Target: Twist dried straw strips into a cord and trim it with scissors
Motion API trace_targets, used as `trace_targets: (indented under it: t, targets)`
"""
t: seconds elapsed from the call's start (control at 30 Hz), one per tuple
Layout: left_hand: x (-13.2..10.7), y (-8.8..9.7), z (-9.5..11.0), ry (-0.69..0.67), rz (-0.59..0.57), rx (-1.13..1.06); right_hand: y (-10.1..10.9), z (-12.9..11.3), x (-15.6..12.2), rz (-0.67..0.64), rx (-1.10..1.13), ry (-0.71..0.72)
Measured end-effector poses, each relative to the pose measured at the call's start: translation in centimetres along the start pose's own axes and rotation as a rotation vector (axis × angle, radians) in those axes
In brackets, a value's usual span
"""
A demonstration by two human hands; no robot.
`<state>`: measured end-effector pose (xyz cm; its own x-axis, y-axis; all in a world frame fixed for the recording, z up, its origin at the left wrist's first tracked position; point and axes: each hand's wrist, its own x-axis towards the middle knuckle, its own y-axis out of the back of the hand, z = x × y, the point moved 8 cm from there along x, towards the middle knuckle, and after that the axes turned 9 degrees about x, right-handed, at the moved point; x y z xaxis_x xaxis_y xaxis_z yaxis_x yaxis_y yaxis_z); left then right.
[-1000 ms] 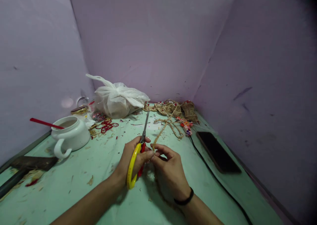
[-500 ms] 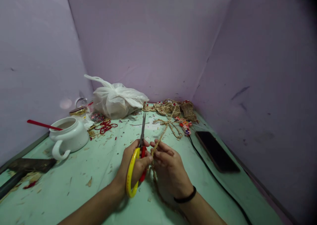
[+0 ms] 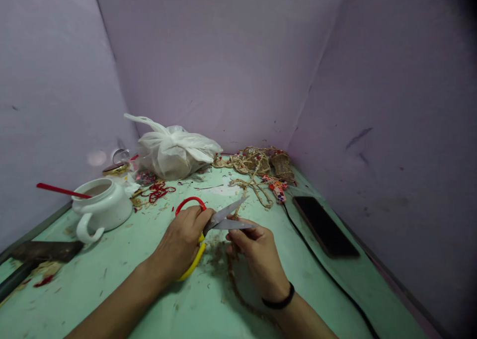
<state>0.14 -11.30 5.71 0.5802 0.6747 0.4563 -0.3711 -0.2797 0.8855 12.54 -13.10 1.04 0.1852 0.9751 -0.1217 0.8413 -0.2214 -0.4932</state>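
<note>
My left hand grips scissors with one red and one yellow handle loop; the blades are parted and point right, over a braided jute cord. My right hand, with a black band on the wrist, pinches that cord just under the blades. The cord runs from a heap of jute pieces at the back, through my fingers and down along the green table toward me.
A white pot with a red stick stands at the left, a dark tool beside it. A tied white plastic bag and red thread lie behind. A black phone and cable lie right. Purple walls enclose the table.
The scissors have swung from pointing away, blades together, to pointing right with blades parted around the cord. My left hand turned over; my right hand stayed on the cord.
</note>
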Motion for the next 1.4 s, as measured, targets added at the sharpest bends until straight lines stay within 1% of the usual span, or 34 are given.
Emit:
trace_targets:
  t: [0.1,0.2,0.3,0.5,0.57,0.67,0.73,1.0,1.2,1.4]
  targets:
    - [0.2,-1.0,-0.5,-0.042,-0.042,0.143,0.1,0.1,0.1,0.001,-0.06,-0.003]
    - [0.4,-1.2,-0.4,-0.089,-0.048,0.191,-0.4,-0.5,-0.1,-0.047,-0.134,0.046]
    - [0.5,-1.1,-0.3,-0.105,-0.035,0.174,-0.9,-1.0,-0.3,-0.086,-0.124,0.084]
    - [0.5,-0.8,-0.6,-0.094,0.041,0.182,-1.2,-1.3,-0.5,-0.127,-0.048,0.069]
    - [0.5,-0.8,-0.6,-0.105,0.049,0.187,-0.9,-1.3,-0.4,-0.092,-0.07,0.059]
    - [0.5,-0.9,-0.5,-0.132,0.061,0.18,-0.1,-1.4,-0.3,-0.005,-0.118,0.044]
    - [0.5,-0.9,-0.5,-0.13,0.067,0.168,0.1,-1.5,-0.2,0.017,-0.144,0.05]
    - [0.7,-0.8,-0.3,-0.147,0.037,0.142,-0.3,-2.1,-0.3,-0.038,-0.202,0.118]
    - [0.9,-0.8,-0.1,-0.17,-0.014,0.161,-0.3,-1.8,-0.4,-0.024,-0.174,0.063]
    - [0.9,-1.1,-0.1,-0.187,-0.041,0.131,-0.5,-1.5,-0.2,-0.077,-0.103,0.054]
